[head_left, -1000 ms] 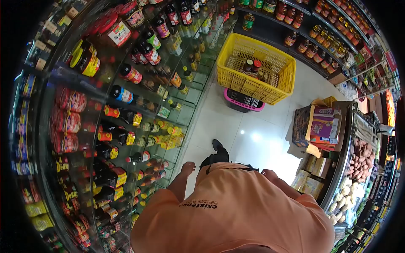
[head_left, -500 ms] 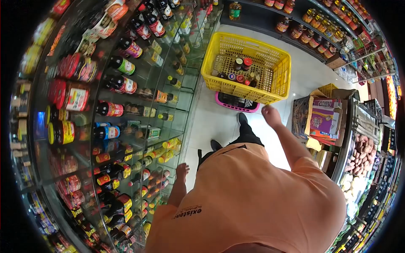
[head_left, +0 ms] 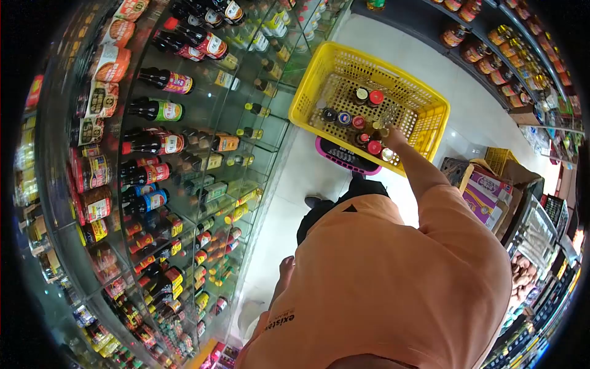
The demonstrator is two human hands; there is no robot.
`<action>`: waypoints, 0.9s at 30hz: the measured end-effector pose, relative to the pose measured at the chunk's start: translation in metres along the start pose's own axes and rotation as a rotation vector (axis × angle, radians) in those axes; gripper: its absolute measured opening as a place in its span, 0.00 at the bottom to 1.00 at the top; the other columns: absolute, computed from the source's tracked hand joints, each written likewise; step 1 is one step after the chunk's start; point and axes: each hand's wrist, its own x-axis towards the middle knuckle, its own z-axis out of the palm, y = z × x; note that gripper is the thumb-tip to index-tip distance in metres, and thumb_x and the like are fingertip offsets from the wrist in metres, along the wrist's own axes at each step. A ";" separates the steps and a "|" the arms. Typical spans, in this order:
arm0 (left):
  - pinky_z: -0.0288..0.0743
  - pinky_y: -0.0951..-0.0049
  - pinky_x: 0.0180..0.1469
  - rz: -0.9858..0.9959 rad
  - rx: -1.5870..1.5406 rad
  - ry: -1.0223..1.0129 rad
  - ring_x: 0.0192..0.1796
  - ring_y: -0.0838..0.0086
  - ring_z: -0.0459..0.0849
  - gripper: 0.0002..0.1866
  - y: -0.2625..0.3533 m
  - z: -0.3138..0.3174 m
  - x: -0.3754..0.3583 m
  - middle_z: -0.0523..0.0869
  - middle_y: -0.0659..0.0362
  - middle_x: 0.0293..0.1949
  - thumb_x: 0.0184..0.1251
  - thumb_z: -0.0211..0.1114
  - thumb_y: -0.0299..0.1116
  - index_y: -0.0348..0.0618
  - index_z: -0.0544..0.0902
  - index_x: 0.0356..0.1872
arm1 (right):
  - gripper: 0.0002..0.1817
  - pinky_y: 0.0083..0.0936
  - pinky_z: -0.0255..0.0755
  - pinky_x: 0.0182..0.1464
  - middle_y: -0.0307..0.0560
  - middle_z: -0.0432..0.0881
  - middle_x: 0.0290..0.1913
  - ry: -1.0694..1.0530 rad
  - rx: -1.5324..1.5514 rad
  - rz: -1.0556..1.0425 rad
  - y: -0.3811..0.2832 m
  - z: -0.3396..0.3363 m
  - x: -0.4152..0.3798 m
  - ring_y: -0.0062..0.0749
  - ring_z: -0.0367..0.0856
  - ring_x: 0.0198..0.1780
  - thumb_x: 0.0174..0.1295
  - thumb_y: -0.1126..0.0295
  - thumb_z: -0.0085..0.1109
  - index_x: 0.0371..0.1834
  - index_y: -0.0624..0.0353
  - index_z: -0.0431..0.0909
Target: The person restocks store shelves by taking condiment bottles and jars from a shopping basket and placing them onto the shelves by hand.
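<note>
My right hand [head_left: 393,138] reaches over the near right side of a yellow plastic basket [head_left: 434,117]. Its fingers are at a small glass bottle with a gold-coloured cap [head_left: 381,131]; whether they close on it is too small to make out. Several jars and bottles stand in the basket, among them a red-lidded jar [head_left: 375,97], a pale-lidded jar [head_left: 361,95] and a dark-capped one [head_left: 329,115]. Low beside my body, my left hand [head_left: 286,268] hangs near the glass shelves, its fingers mostly hidden by my orange shirt.
Glass shelves [head_left: 246,184] packed with sauce bottles and jars line the left side. Under the yellow basket's near edge is a pink-rimmed basket [head_left: 344,161]. Bottles fill dark shelving [head_left: 424,43] at the back right. An open carton [head_left: 485,197] stands at right.
My right hand has moved from outside the yellow basket to the bottles within it. My left hand has dropped back towards my body. The view has shifted closer to the basket.
</note>
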 end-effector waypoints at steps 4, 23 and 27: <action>0.86 0.66 0.46 0.623 0.761 0.076 0.47 0.62 0.89 0.21 0.014 0.017 -0.055 0.88 0.49 0.46 0.73 0.61 0.41 0.34 0.80 0.56 | 0.32 0.47 0.77 0.59 0.62 0.85 0.53 -0.079 -0.207 -0.129 0.044 0.070 0.075 0.58 0.83 0.57 0.58 0.53 0.67 0.64 0.53 0.73; 0.78 0.73 0.45 0.234 -0.043 0.046 0.44 0.72 0.87 0.15 0.292 0.119 -0.015 0.88 0.56 0.48 0.76 0.61 0.35 0.39 0.79 0.58 | 0.12 0.26 0.79 0.42 0.43 0.84 0.37 -0.251 0.315 -0.339 0.021 -0.198 -0.048 0.27 0.84 0.38 0.62 0.76 0.61 0.48 0.61 0.80; 0.79 0.73 0.51 0.484 -0.113 -0.146 0.46 0.74 0.86 0.16 0.386 0.164 -0.006 0.89 0.56 0.44 0.72 0.65 0.30 0.38 0.80 0.58 | 0.12 0.27 0.78 0.41 0.43 0.85 0.37 -0.353 0.448 -0.449 -0.026 -0.258 -0.092 0.28 0.84 0.37 0.63 0.76 0.61 0.49 0.60 0.82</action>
